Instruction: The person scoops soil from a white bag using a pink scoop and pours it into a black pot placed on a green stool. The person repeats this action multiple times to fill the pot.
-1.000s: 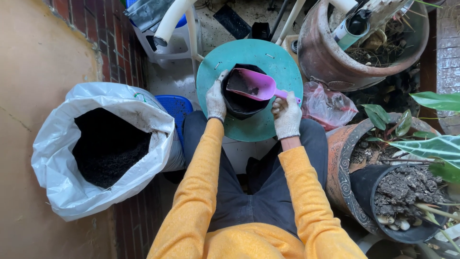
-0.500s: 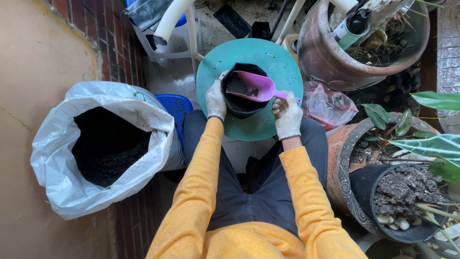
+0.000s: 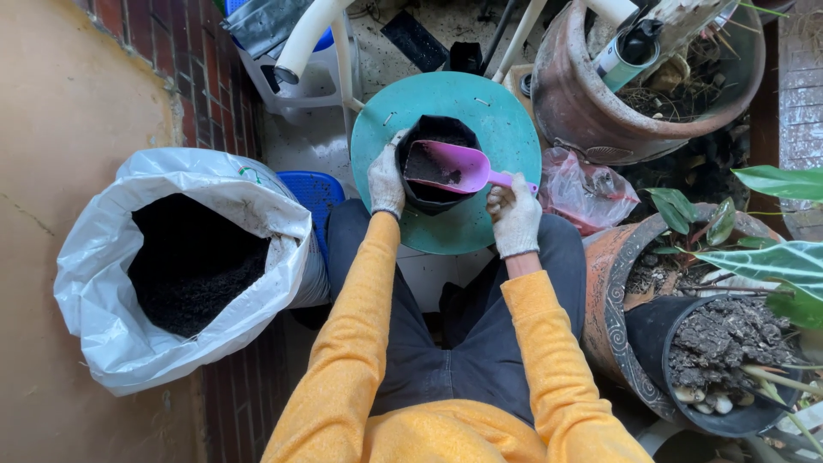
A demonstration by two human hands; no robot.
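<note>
Head view: scoop over black pot on green round board.
Left hand [image 3: 387,182], gloved, fingers curled around the rim of the black pot [image 3: 435,163], which sits centred on the green board [image 3: 480,111]. Right hand [image 3: 513,214], gloved, fisted on the handle of the pink scoop [image 3: 450,165]; the scoop holds soil just above the pot mouth. White soil sack [image 3: 184,257] lies well left of the board.

Head view; steeply downward; near the lap
</note>
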